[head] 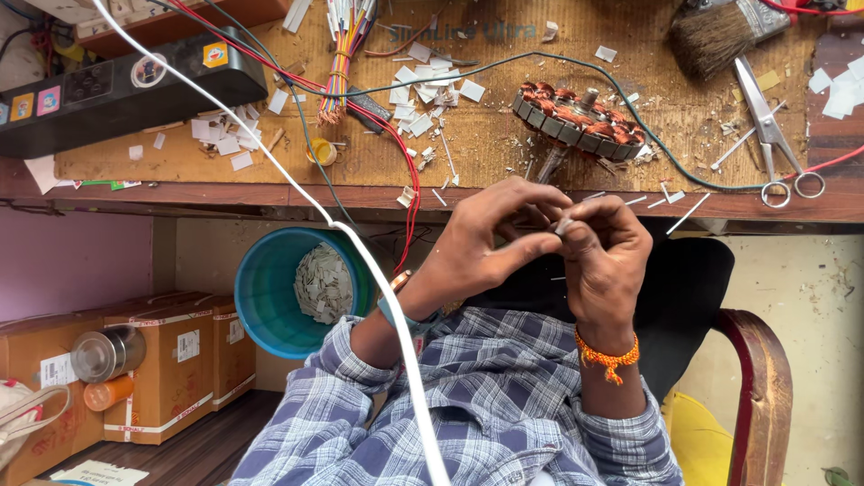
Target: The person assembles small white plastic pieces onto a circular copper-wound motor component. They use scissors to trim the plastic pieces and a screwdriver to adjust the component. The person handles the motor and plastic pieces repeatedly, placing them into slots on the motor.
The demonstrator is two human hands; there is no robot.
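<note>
- Small grey sliver, thin and short, sits pinched between the two hands, in the air just in front of the bench edge and above the lap. What it is made of cannot be told; it is mostly hidden by fingertips.
- Long axis of the sliver: tilted, running roughly up and to the right, with only its upper end showing.
- Right hand: fingers closed on the sliver from the right side, thumb and forefinger tips meeting at it. Orange thread band on that wrist.
- Left hand: fingers curled over from the left, forefinger stretched across under the pinch point, tips touching the sliver or the right fingers; which of the two cannot be told.
- Both hands are equally near; the sliver lies at the meeting of the fingertips, not to one side.
- On the bench just beyond the hands: wound stator with copper coils, tipped on its edge, well apart from the fingers.
- Further out: scissors at right, brush above them, white paper scraps scattered, bundle of coloured wires.
- Below the bench at left: blue bucket holding pale scraps.
</note>
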